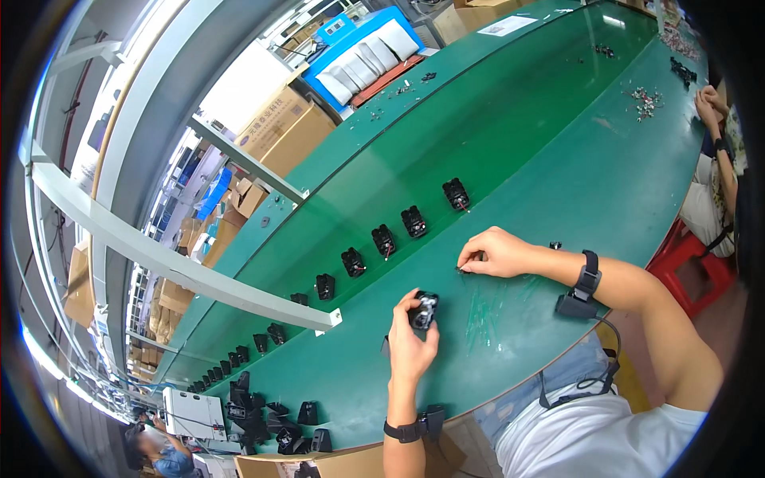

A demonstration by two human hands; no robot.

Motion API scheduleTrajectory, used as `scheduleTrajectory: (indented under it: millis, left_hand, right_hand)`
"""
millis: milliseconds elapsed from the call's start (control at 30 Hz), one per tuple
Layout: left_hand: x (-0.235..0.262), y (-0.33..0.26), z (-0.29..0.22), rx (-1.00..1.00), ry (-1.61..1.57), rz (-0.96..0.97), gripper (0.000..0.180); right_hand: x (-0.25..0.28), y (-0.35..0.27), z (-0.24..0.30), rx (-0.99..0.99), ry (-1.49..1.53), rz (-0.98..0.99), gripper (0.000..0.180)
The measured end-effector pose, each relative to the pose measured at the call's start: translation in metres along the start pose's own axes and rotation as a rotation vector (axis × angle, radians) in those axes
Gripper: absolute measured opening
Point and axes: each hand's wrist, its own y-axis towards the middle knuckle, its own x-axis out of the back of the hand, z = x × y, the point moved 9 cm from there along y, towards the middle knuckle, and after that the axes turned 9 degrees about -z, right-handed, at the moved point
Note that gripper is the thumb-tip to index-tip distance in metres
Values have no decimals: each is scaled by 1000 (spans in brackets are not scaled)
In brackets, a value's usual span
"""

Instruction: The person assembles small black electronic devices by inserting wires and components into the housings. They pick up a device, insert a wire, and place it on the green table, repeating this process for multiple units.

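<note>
Gripping a small black plastic housing with an open, metallic-looking interior (424,311), the left hand (410,346) holds it between thumb and fingers above the near side of a long green work table (358,378). The right hand (502,253) is farther right and slightly farther away, its fingers curled inward and their tips low, close to the tabletop; whether they pinch a small part cannot be told. Just to the near side of that hand, a loose spread of thin, greenish, shiny strands (484,319) lies on the table, right of the housing. A small black piece (555,245) sits beside the right wrist. Beyond both hands, a glossy green belt (518,131) carries a spaced row of similar black units (382,239), running from the middle off to the left. At the left, a heap of black angular plastic parts (247,406) lies near a white box-shaped metal unit (194,414). Far to the right, a scattered pile of small mixed-colour parts (644,103) lies on the table, near a co-worker's hands (709,103), with a red plastic stool (692,267) below.
</note>
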Motion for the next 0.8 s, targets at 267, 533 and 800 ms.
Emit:
scheduleTrajectory:
  millis: [267, 533, 800]
  left_hand:
    - [-75, 29, 7, 238, -853, 190, 53]
    - [-87, 4, 6, 528, -1237, 353, 58]
    - [-105, -3, 19, 627, -1372, 306, 53]
  right_hand:
    - [25, -16, 29, 20, 218, -63, 13]
    - [16, -42, 70, 391, -88, -70, 9]
    - [18, -52, 87, 564, -331, -218, 10]
